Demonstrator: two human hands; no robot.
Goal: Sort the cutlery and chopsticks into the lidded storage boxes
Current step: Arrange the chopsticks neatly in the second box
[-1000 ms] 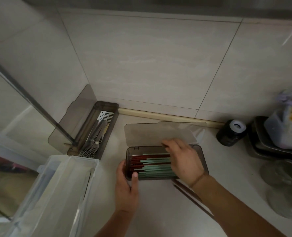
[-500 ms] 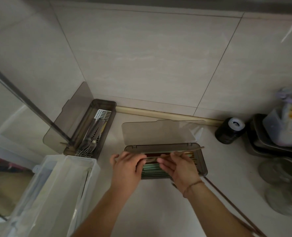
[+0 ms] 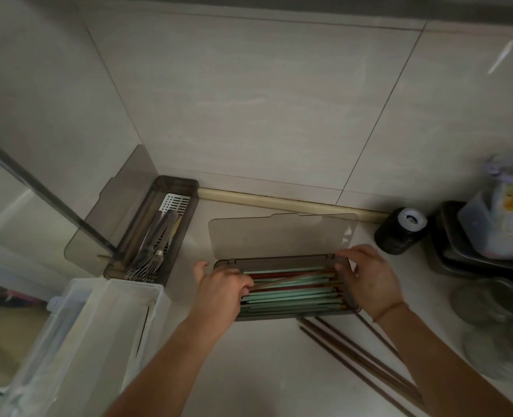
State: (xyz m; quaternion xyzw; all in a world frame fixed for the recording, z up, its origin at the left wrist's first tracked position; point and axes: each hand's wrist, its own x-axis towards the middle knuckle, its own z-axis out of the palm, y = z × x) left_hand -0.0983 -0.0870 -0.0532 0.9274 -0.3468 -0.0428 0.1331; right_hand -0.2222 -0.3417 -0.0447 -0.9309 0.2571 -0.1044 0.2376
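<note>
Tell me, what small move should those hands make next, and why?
Probably lower the light wooden chopstick, lying slanted across the green and red chopsticks, flat into the smoky lidded plastic box. The left hand pinches one end; the right hand rests at the other.

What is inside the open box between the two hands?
The chopstick box holds green and red chopsticks lying lengthwise, with one brownish chopstick slanted on top. The left hand covers their left ends, and lower layers are hidden.
</note>
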